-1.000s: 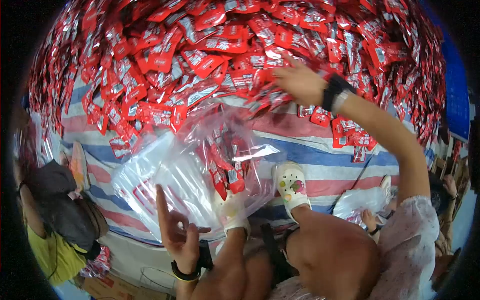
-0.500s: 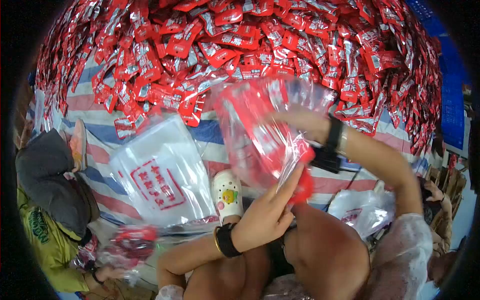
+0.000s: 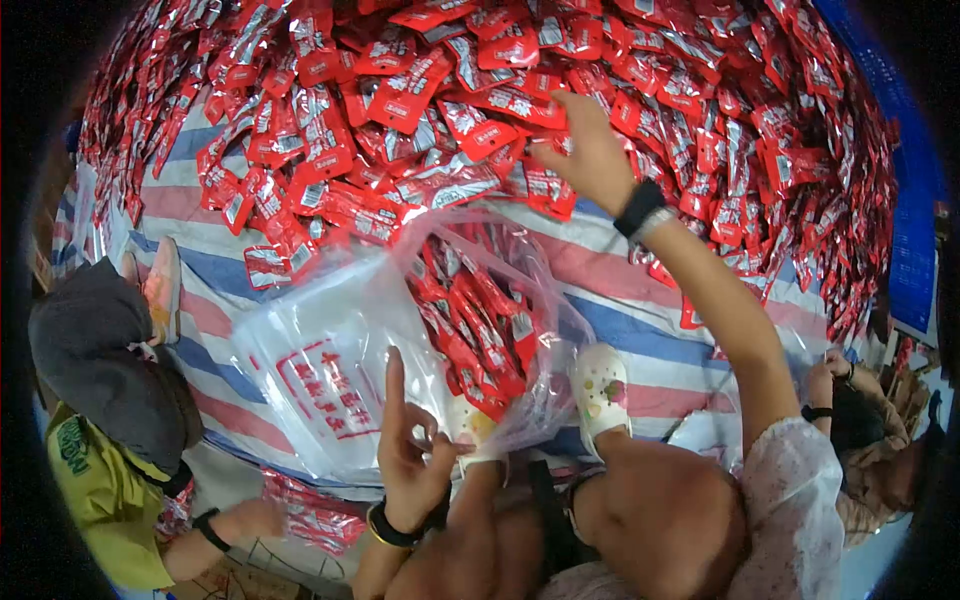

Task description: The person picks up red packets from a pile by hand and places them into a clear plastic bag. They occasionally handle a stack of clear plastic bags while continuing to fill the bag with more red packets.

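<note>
A clear plastic bag [image 3: 550, 340] lies in front of me, with several red snack packets [image 3: 485, 320] inside it. My left hand [image 3: 415, 475] is at the bag's near edge, its index finger raised and its thumb and other fingers pinching the plastic. Up at the large pile of red packets [image 3: 400, 95], my right hand [image 3: 595, 165] reaches over the near side with fingers apart and nothing held. Left of the filled bag, partly overlapped by it, is a stack of flat clear bags [image 3: 310, 350] with red printing.
A striped sheet [image 3: 640, 310] lies under everything. My white clog [image 3: 603, 390] is right of the bag. A person in a yellow-green sleeve [image 3: 110, 500] sits at left, another person's hand [image 3: 820, 380] shows at right. A blue crate [image 3: 915, 230] borders the right side.
My right hand has left the bag and moved up to the pile. The bag has come down and left, against the flat bags. My left hand has shifted left.
</note>
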{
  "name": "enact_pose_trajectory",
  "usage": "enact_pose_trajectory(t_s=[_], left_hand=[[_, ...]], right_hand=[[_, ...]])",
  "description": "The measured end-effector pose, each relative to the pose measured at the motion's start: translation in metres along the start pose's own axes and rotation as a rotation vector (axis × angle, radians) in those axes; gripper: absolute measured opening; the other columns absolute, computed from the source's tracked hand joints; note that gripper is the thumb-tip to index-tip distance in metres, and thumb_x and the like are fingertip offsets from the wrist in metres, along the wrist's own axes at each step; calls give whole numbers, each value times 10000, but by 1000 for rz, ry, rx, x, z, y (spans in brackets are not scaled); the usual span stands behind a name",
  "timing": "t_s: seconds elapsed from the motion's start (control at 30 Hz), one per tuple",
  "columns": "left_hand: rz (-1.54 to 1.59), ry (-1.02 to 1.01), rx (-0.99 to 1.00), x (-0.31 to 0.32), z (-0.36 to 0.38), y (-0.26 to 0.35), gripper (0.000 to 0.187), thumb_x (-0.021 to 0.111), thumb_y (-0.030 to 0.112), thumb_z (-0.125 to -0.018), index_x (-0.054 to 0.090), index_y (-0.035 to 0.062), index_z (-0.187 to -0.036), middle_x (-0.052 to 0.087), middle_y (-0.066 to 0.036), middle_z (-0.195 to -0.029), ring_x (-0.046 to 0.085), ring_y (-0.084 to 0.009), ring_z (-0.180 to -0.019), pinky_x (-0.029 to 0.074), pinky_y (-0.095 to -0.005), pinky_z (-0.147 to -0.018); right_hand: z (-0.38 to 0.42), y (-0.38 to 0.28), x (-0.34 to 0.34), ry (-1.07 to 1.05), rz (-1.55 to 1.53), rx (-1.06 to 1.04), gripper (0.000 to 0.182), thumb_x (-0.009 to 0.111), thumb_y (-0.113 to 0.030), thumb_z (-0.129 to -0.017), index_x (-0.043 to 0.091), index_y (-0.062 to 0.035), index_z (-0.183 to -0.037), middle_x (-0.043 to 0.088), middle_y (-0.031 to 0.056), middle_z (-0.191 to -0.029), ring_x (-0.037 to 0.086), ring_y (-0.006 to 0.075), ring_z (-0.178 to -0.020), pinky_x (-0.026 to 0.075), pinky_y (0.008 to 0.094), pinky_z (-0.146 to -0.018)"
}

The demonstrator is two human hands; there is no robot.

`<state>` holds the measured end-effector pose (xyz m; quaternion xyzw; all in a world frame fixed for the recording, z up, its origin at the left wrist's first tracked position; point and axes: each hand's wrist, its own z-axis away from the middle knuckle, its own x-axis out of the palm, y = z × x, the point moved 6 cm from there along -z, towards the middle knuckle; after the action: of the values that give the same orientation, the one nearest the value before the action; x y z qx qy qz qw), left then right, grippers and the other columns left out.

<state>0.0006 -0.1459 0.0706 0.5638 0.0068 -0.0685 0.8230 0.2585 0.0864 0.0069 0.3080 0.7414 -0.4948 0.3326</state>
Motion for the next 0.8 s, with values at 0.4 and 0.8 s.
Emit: enact_pose_trajectory(t_s=[0.4,0.8], left_hand=[[-144,40,-14,-15,-5,-1,877,559,15,-669,138,-32,-1438,149,-155,-1519,355,-59,-584,392,-168,-533],[79,139,87,-8,8,12,843,427,-131,-626,209,-1,-1430,219,-94,-1498,384,-68,-678,515,-182,-604]], right_hand=[[-88,42,81,-398,620,-291,435,589,-69,-761,470,-53,-1179,554,146,-1162,618,334,-844,518,412,-607],[166,30,-128,27,-348,441,242,693,-220,-825,542,-31,-815,399,-32,-684,387,69,-650,356,239,-564]])
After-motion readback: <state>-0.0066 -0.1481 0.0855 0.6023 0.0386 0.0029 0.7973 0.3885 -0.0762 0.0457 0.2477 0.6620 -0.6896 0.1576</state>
